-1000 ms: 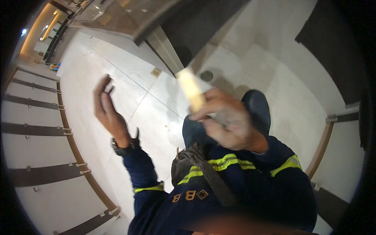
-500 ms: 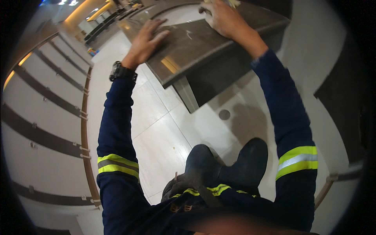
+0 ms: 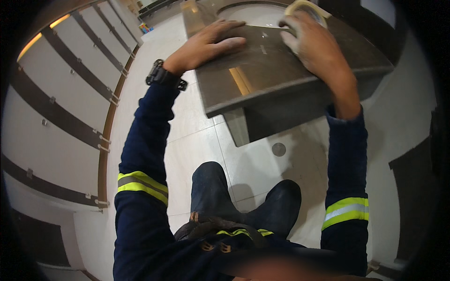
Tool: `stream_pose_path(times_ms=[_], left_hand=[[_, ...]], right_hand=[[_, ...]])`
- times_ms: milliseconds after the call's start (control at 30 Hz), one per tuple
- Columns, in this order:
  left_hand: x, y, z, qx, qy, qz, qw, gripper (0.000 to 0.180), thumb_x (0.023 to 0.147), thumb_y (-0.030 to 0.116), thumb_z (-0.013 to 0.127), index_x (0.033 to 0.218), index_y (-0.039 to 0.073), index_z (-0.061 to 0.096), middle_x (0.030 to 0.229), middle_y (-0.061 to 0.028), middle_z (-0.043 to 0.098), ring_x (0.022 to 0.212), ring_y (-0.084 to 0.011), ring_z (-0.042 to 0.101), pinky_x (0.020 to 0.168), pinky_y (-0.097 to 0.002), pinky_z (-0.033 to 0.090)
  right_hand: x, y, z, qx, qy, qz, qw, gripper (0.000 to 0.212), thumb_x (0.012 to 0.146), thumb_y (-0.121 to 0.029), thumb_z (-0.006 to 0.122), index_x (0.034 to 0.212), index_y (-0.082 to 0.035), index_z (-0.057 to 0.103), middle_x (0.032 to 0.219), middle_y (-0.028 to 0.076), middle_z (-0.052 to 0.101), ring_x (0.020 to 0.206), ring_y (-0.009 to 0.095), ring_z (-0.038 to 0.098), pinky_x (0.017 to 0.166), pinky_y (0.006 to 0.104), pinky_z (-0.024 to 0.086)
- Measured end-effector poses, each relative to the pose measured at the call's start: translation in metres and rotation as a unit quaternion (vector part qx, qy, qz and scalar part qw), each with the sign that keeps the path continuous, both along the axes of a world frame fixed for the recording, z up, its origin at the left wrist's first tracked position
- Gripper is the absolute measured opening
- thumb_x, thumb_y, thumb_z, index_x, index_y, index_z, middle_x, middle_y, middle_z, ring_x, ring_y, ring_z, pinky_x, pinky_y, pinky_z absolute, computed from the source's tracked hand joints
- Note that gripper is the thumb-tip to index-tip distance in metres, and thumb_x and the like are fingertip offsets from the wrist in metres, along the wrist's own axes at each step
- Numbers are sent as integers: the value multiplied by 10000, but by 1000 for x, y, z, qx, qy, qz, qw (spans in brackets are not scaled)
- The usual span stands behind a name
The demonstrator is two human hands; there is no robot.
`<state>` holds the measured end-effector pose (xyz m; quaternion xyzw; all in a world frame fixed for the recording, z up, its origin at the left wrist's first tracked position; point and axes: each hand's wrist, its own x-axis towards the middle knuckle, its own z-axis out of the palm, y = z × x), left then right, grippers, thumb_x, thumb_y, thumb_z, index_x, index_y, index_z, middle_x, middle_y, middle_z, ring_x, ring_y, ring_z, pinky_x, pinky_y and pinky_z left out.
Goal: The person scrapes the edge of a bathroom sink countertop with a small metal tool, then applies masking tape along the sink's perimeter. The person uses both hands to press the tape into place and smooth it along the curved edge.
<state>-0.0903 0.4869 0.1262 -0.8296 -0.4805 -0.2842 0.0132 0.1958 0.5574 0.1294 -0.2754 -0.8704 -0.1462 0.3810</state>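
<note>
A dark stone countertop (image 3: 220, 89) spreads out ahead, with a round white basin (image 3: 255, 15) set into it. Flat on the counter, just short of the basin's left front edge, rests my left hand (image 3: 206, 46), its fingers stretched and thumb apart. My right hand (image 3: 318, 47) is at the basin's right front edge, fingers curled, forefinger and thumb toward the rim. A pale yellow roll of tape (image 3: 323, 18) shows right beyond its knuckles and appears to be in its grip; the fingers around it are partly hidden. Dust whitens the right fingertips.
White cubicle doors (image 3: 42, 112) with dark strips line the left side. A support panel (image 3: 236, 126) stands under the counter's front corner. Pale floor tiles (image 3: 192, 145) carry a round drain cover (image 3: 279, 149). A pale wall (image 3: 389, 122) rises at the right.
The view has shifted, so counter, basin and both hands sit farther right. More of the roll of tape shows beyond my right hand. My left hand stays on the counter.
</note>
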Motion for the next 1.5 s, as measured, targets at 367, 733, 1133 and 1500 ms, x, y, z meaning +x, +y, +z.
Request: stream_pose_path(times_ms=[367, 733, 1133, 1500], left_hand=[[5, 15, -3, 149, 53, -50, 986, 802, 964, 692, 543, 1453, 56, 563, 1459, -276, 538, 1410, -422, 460, 1185, -475, 376], [14, 36, -16, 134, -48, -221, 965, 748, 958, 592, 593, 1385, -21, 597, 1365, -328, 580, 1299, -446, 545, 1115, -475, 437], [15, 32, -14, 136, -65, -301, 941, 415, 1023, 332, 596, 1204, -31, 683, 1076, -242, 723, 1001, -373, 709, 911, -410, 553], [14, 6, -16, 243, -142, -252, 926, 446, 997, 316, 645, 1328, 18, 632, 1326, -234, 649, 1239, -378, 616, 1059, -422, 473]], right_hand=[[6, -6, 11, -104, 34, -27, 994, 328, 1001, -223, 626, 1276, -49, 670, 1275, 153, 657, 1167, 290, 651, 1030, 384, 480], [12, -2, 2, -165, 82, -178, 967, 394, 995, -248, 632, 1353, -86, 654, 1403, 128, 625, 1287, 283, 595, 1128, 406, 438], [66, -86, 0, -2, 238, -276, 931, 366, 1082, -279, 544, 1343, -65, 684, 1310, 108, 701, 1254, 196, 624, 1082, 325, 449], [-82, -367, -129, -176, 345, -170, 906, 175, 936, -180, 660, 1033, -72, 758, 1148, 177, 712, 1065, 298, 684, 922, 438, 547]])
